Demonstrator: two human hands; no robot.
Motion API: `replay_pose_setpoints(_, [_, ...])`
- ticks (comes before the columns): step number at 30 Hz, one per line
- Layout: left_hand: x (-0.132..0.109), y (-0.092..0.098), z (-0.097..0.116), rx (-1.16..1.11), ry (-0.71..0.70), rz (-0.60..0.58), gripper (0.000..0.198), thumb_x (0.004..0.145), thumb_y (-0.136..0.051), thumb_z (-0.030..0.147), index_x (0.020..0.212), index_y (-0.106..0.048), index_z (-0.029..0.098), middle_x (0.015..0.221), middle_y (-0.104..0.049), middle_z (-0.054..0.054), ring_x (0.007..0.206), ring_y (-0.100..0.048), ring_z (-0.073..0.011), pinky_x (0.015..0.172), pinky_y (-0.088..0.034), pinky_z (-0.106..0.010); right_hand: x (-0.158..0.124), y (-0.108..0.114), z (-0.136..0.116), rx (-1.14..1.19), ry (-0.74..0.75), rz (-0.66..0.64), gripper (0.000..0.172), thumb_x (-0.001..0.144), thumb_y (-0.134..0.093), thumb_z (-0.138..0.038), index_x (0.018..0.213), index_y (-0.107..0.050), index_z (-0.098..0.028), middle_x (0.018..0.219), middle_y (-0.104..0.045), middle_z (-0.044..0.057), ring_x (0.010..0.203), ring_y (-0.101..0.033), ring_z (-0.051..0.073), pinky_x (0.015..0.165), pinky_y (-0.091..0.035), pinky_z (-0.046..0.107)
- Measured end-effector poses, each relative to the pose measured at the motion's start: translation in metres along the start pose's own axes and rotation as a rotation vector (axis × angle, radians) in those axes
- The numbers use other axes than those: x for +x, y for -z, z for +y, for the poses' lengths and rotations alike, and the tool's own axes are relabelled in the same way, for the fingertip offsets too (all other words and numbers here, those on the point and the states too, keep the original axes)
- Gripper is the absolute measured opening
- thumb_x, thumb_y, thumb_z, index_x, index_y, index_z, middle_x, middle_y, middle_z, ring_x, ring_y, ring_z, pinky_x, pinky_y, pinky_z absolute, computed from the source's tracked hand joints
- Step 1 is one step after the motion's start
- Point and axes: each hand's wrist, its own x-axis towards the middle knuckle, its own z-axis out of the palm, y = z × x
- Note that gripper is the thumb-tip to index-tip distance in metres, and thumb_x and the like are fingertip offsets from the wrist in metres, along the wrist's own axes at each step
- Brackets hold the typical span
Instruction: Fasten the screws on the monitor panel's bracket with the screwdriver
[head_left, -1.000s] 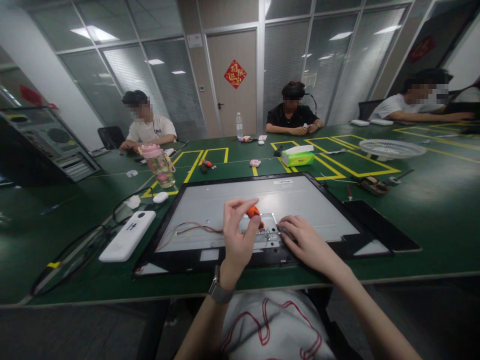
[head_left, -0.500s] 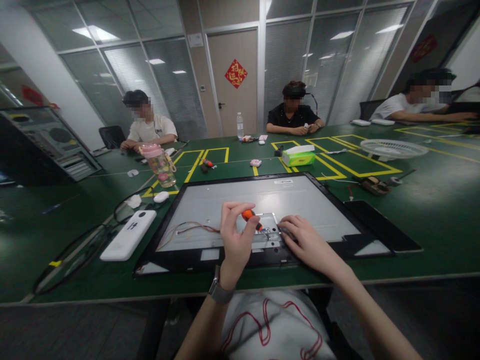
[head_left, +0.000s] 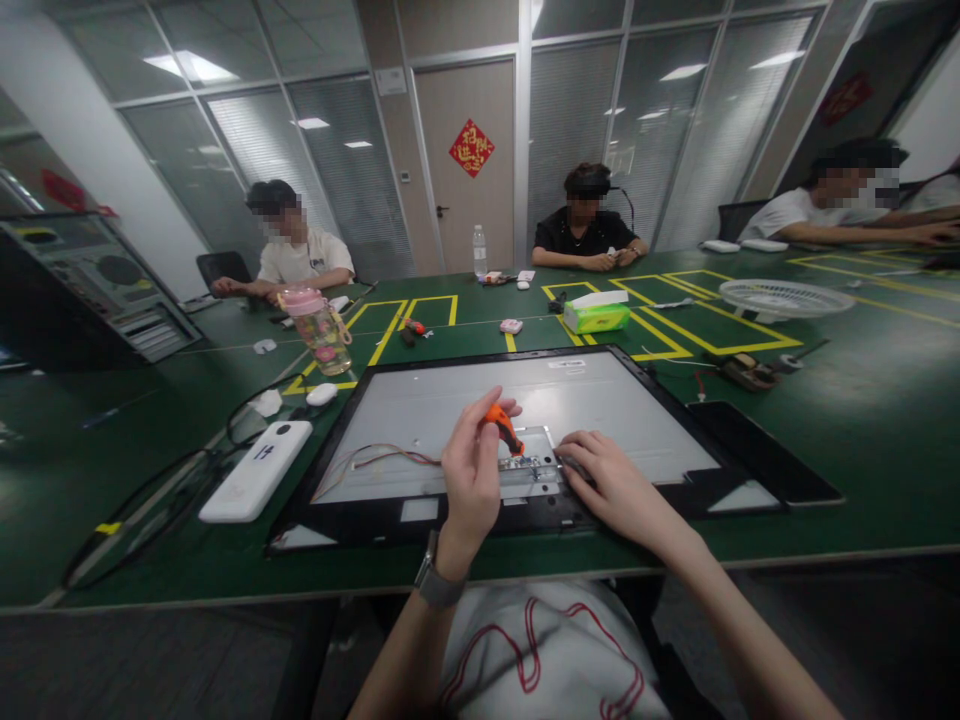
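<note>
My left hand (head_left: 474, 465) is closed around the orange-and-black handle of a screwdriver (head_left: 505, 428), which slants down to a small circuit board (head_left: 525, 463). The board lies in a metal bracket (head_left: 537, 436) on the back of a grey display panel (head_left: 630, 410) with a black frame. At the bracket's right edge, my right hand (head_left: 604, 480) has its curved fingers pressed down; what sits under the fingertips is partly hidden. Thin coloured wires (head_left: 390, 452) run left from the board across the panel. The screwdriver's tip is too small to make out.
Left of the panel lie a white power bank (head_left: 259, 472), black cables (head_left: 150, 520) and a pink-lided bottle (head_left: 321, 335). A dark phone-like slab (head_left: 757, 455) lies right. Beyond are a tissue pack (head_left: 598, 313), a fan grille (head_left: 786, 298) and several seated people.
My left hand has turned and its fingers have straightened and shifted along the screwdriver handle, which shows more upright now. My right hand has stayed in place.
</note>
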Motion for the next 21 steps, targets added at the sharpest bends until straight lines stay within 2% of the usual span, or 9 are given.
replay_pose_setpoints(4, [0.0035, 0.0003, -0.0009, 0.142, -0.078, 0.104, 0.021, 0.089, -0.068, 0.022, 0.109, -0.072, 0.025, 0.094, -0.062, -0.002, 0.085, -0.062, -0.0134, 0.081, -0.05, -0.026, -0.0002, -0.0002, 0.0005, 0.0, -0.002, 0.001, 0.024, 0.095, -0.046, -0.015, 0.11, -0.065, -0.018, 0.106, -0.064, 0.011, 0.099, -0.058, 0.027, 0.089, -0.051, 0.046])
replay_pose_setpoints(7, [0.0047, 0.0015, -0.0002, 0.189, -0.06, 0.14, 0.022, 0.094, -0.059, 0.026, 0.112, -0.073, 0.025, 0.096, -0.06, -0.003, 0.086, -0.059, -0.0137, 0.08, -0.049, -0.026, -0.0002, -0.0003, 0.001, 0.005, -0.003, -0.007, 0.024, 0.095, -0.046, -0.016, 0.11, -0.064, -0.019, 0.107, -0.063, 0.011, 0.099, -0.058, 0.027, 0.089, -0.051, 0.047])
replay_pose_setpoints(11, [0.0031, 0.0026, 0.0006, 0.139, 0.008, 0.092, 0.036, 0.102, -0.04, 0.027, 0.127, -0.065, 0.023, 0.111, -0.065, -0.008, 0.098, -0.063, -0.0178, 0.087, -0.05, -0.032, -0.0001, -0.0001, 0.0013, 0.012, -0.002, -0.013, 0.024, 0.095, -0.046, -0.015, 0.11, -0.064, -0.019, 0.107, -0.063, 0.011, 0.099, -0.058, 0.028, 0.089, -0.051, 0.048])
replay_pose_setpoints(13, [0.0028, 0.0023, 0.0003, 0.149, 0.018, 0.097, 0.034, 0.101, -0.043, 0.028, 0.127, -0.064, 0.022, 0.109, -0.065, -0.008, 0.098, -0.064, -0.0182, 0.088, -0.05, -0.033, 0.0001, 0.0, 0.0013, 0.014, -0.001, -0.004, 0.025, 0.094, -0.046, -0.014, 0.11, -0.065, -0.02, 0.107, -0.064, 0.011, 0.099, -0.058, 0.027, 0.089, -0.051, 0.048])
replay_pose_setpoints(17, [0.0047, 0.0009, -0.0004, 0.225, -0.043, 0.156, 0.021, 0.093, -0.06, 0.028, 0.11, -0.071, 0.023, 0.096, -0.06, -0.005, 0.087, -0.059, -0.0155, 0.081, -0.049, -0.028, 0.0002, 0.0002, 0.0006, 0.012, -0.001, 0.002, 0.025, 0.094, -0.047, -0.014, 0.11, -0.065, -0.02, 0.106, -0.064, 0.011, 0.098, -0.059, 0.027, 0.088, -0.052, 0.048])
replay_pose_setpoints(21, [0.0062, 0.0004, -0.0001, 0.26, -0.048, 0.177, 0.018, 0.093, -0.062, 0.029, 0.107, -0.071, 0.023, 0.092, -0.057, -0.003, 0.084, -0.057, -0.0145, 0.079, -0.048, -0.027, 0.0001, 0.0005, 0.0002, 0.016, -0.006, -0.012, 0.025, 0.094, -0.046, -0.014, 0.111, -0.064, -0.019, 0.107, -0.063, 0.011, 0.099, -0.058, 0.027, 0.089, -0.051, 0.047])
